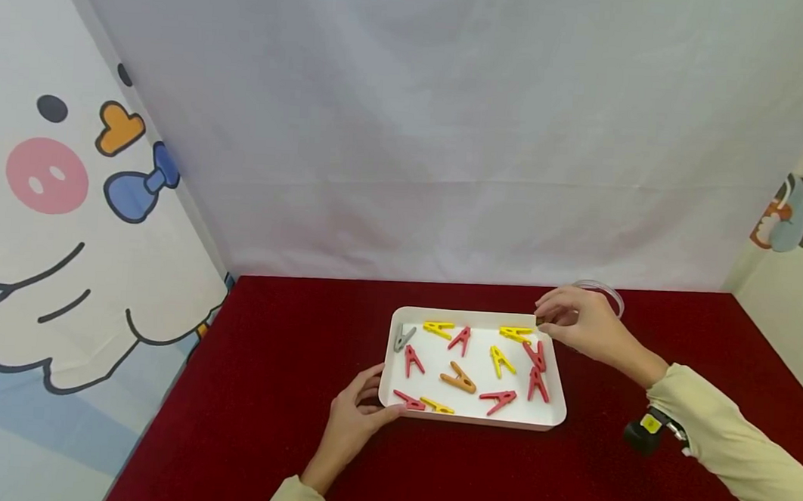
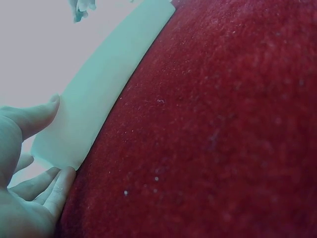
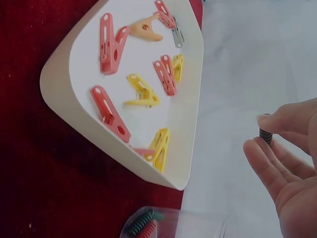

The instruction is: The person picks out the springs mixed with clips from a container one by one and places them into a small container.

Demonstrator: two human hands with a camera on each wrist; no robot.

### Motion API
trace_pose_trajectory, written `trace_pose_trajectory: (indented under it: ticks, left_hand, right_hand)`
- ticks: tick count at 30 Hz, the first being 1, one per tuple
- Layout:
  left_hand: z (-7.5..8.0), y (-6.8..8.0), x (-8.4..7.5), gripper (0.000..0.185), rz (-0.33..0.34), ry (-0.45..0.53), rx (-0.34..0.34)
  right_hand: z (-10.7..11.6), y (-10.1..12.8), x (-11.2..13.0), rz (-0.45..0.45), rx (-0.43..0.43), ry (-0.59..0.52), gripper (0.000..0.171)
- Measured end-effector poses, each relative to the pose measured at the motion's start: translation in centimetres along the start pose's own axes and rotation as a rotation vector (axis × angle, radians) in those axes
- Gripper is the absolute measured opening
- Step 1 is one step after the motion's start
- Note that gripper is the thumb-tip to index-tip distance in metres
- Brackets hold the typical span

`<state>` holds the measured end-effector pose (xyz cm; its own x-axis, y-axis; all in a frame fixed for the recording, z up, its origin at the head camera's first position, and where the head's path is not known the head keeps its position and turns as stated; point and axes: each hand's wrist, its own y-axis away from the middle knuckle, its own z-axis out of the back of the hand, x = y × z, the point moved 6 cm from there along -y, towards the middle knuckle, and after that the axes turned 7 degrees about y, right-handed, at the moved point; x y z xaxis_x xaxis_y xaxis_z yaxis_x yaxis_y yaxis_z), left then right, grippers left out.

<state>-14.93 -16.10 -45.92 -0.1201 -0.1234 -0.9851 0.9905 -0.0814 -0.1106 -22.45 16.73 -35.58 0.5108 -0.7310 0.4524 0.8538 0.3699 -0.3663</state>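
A white rectangular tray (image 1: 470,420) sits on the table with several clothespins spread inside, among them an orange clothespin (image 1: 459,378) and a yellow clothespin (image 3: 143,90). My left hand (image 1: 354,413) holds the tray's near left corner, thumb along the front wall and fingers at the side. Over the far right corner, my right hand (image 1: 578,320) pinches a small dark ribbed coil, apparently a spring (image 3: 266,135), between thumb and fingertips. In the right wrist view the coil appears against the white backdrop, apart from the tray.
Behind my right hand stands a clear plastic container (image 1: 604,286); green and red coils (image 3: 147,229) show inside it. Dark red cloth (image 1: 266,364) covers the table. A white backdrop (image 1: 446,170) rises at the far edge, with printed panels at both sides.
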Motion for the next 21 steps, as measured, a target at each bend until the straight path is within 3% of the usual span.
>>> trace_pose_trajectory:
  ticks: [13, 21]
  left_hand:
    - [0.0, 0.0, 0.1, 0.067, 0.008, 0.005, 0.0]
    - [0.0, -0.1, 0.2, 0.068, 0.012, 0.014, 0.004]
  right_hand:
    - [2.0, -0.1, -1.9, -0.046, -0.032, 0.025, 0.014]
    - [3.1, -0.3, -3.7, -0.11, -0.043, -0.057, 0.014]
